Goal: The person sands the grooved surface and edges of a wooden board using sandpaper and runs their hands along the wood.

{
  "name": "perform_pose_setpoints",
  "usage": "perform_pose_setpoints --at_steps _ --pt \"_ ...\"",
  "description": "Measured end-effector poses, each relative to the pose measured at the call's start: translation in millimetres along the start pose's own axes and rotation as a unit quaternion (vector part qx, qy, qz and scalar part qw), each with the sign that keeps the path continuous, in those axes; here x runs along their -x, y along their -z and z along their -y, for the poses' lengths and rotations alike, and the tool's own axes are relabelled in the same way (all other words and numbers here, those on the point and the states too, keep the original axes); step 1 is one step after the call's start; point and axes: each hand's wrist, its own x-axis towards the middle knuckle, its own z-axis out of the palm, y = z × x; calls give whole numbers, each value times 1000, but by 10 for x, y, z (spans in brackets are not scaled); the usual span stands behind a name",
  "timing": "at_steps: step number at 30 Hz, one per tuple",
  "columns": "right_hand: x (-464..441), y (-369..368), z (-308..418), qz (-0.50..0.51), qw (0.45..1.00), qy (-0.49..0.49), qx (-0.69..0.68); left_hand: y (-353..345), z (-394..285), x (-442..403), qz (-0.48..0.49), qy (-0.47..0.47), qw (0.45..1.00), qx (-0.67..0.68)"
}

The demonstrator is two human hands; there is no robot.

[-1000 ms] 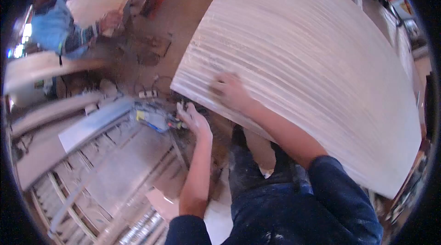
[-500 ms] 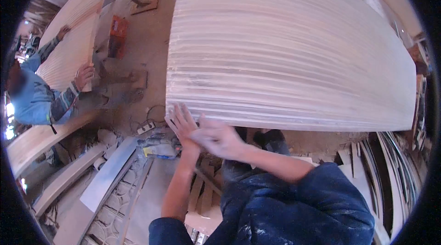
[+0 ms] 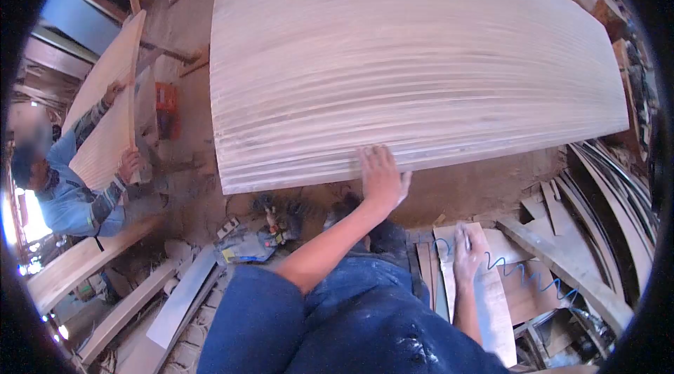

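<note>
A broad wooden panel (image 3: 414, 58) with a ridged, pale, dusty surface lies in front of me. My left hand (image 3: 382, 176) rests on its near edge, fingers stretched over the top and thumb pointing to the right. Lower down, away from the panel, is my right hand (image 3: 468, 253), dusty and with its fingers curled in. Whether anything is inside those fingers is hidden. It hangs above a pale board (image 3: 495, 300), beside a blue coiled hose (image 3: 530, 272).
At left a co-worker in a blue top (image 3: 77, 195) has both hands on another panel (image 3: 105, 107). An orange crate (image 3: 166, 104) stands between the panels. A power strip (image 3: 228, 226) and a dusty power tool (image 3: 247, 248) lie below. Long curved strips (image 3: 597, 212) stack at right.
My hands, together at the panel's left corner before, are now apart. The left has slid right along the near edge; the right has dropped to the lower right. My view has shifted.
</note>
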Motion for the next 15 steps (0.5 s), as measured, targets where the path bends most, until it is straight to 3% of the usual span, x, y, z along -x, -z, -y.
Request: perform_pose_setpoints --at_steps 3,5,7,10,13,14,15 --pt "518 116 -194 -65 996 -40 -42 -244 -493 -236 -46 -103 993 20" --pt "833 204 -323 -114 972 -155 -136 -351 -524 -277 -71 -127 989 25" --pt "1067 246 -519 -146 971 -157 -108 -374 -449 -284 -97 -147 984 30" --pt "1319 166 -544 -235 957 -127 -113 -300 303 -45 -96 -158 982 25" --pt "1417 -5 -504 -274 891 -199 -303 -150 1144 299 -94 -105 990 4" --pt "1338 50 -51 -254 901 -246 -250 -88 1460 411 -98 -98 990 3" --pt "1301 -35 -56 -263 899 -244 -251 -31 1790 537 -102 -92 991 3"
